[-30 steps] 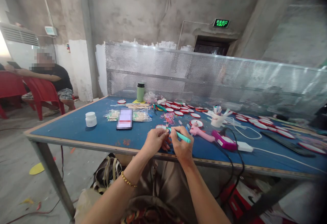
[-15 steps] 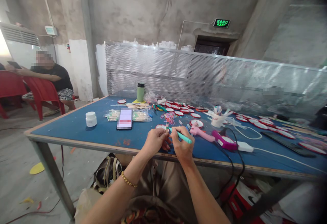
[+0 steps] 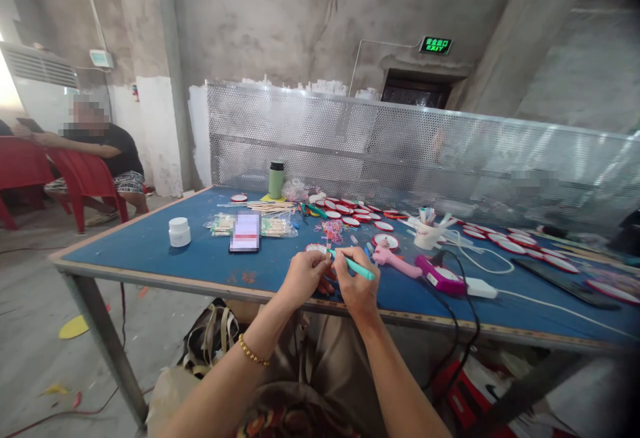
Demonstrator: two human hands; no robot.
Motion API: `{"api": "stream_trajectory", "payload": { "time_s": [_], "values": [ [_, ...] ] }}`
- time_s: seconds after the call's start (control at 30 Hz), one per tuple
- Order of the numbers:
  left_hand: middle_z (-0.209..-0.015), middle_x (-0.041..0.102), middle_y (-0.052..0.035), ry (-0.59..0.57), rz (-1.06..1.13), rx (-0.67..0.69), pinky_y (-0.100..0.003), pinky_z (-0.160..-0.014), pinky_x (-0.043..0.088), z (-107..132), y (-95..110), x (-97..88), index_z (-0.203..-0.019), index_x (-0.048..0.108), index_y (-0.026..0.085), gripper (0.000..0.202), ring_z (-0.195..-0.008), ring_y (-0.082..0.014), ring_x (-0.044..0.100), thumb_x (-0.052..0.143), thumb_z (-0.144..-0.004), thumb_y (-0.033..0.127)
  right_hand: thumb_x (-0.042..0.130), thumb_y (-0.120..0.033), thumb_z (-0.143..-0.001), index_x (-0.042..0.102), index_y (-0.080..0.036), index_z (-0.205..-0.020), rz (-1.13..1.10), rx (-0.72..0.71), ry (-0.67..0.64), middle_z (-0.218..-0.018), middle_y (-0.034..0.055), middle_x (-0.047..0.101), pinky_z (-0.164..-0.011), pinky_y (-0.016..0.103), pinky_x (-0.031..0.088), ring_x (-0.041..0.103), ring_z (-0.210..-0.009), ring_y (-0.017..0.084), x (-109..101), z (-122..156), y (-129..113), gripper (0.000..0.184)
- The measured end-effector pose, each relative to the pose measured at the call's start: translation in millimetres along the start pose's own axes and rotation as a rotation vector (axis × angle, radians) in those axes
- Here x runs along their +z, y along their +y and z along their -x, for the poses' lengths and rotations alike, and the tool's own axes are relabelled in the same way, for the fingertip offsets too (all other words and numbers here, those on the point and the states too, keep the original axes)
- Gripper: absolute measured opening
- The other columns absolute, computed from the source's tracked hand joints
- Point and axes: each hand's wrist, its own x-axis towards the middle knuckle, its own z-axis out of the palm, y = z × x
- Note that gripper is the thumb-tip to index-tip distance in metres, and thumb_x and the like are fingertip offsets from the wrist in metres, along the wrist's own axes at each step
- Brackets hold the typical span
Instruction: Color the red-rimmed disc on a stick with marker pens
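My right hand (image 3: 357, 283) is closed round a teal marker pen (image 3: 362, 269), its tip pointing left toward my other hand. The fingers of my left hand (image 3: 306, 277) are pinched together on a small, narrow piece (image 3: 329, 246) that stands up from the fingertips; its kind is too small to tell. Pen tip and piece meet or nearly meet, just above the table's front edge. Behind the left fingers lies a white disc with a red rim (image 3: 315, 249), partly covered. A little farther back is a heap of pink and coloured rubber bands (image 3: 332, 230).
On the blue table (image 3: 150, 241) stand a white jar (image 3: 179, 232), a phone (image 3: 245, 231), a green bottle (image 3: 276, 181) and a cup of pens (image 3: 426, 235). A pink glue gun (image 3: 397, 262) and a purple power block (image 3: 440, 275) with cables lie right. Several red-rimmed discs (image 3: 510, 245) lie behind.
Both hands stay almost in place, with the pen still at the small piece. The view has shifted very slightly.
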Motion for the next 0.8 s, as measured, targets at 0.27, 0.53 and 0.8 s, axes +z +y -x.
{"api": "stream_trajectory", "payload": {
  "time_s": [0.27,0.53,0.8],
  "values": [
    [-0.053,0.061,0.0005,0.000,-0.009,0.014,-0.021,-0.042,0.047,-0.6,-2.4,-0.1,-0.070,0.056,0.017,0.028,-0.046,-0.0146,0.063,0.059,-0.082,0.042,0.055,-0.032,-0.092,0.060,-0.021,-0.076,0.010,0.013,0.003,-0.062,0.0001,0.065,-0.055,0.027,0.048,0.061,-0.055,0.015,0.2,0.6,1.7,0.020],
    [-0.052,0.061,0.0007,-0.001,-0.018,0.008,-0.022,-0.043,0.048,-0.6,-2.1,0.2,-0.071,0.057,0.018,0.025,-0.047,-0.0154,0.064,0.057,-0.082,0.040,0.055,-0.033,-0.093,0.060,-0.021,-0.077,0.010,-0.002,-0.019,-0.062,-0.0003,0.064,-0.054,0.026,0.047,0.060,-0.055,0.015,-0.6,-0.5,-1.4,0.020],
    [-0.051,0.061,0.0001,-0.001,-0.026,0.014,-0.022,-0.043,0.048,-0.1,-0.9,0.4,-0.070,0.057,0.018,0.023,-0.046,-0.0150,0.063,0.056,-0.083,0.037,0.055,-0.032,-0.092,0.060,-0.021,-0.076,0.013,-0.015,-0.022,-0.061,-0.0005,0.064,-0.053,0.026,0.047,0.059,-0.054,0.014,0.0,-1.0,-0.4,0.020]
  ]
}}
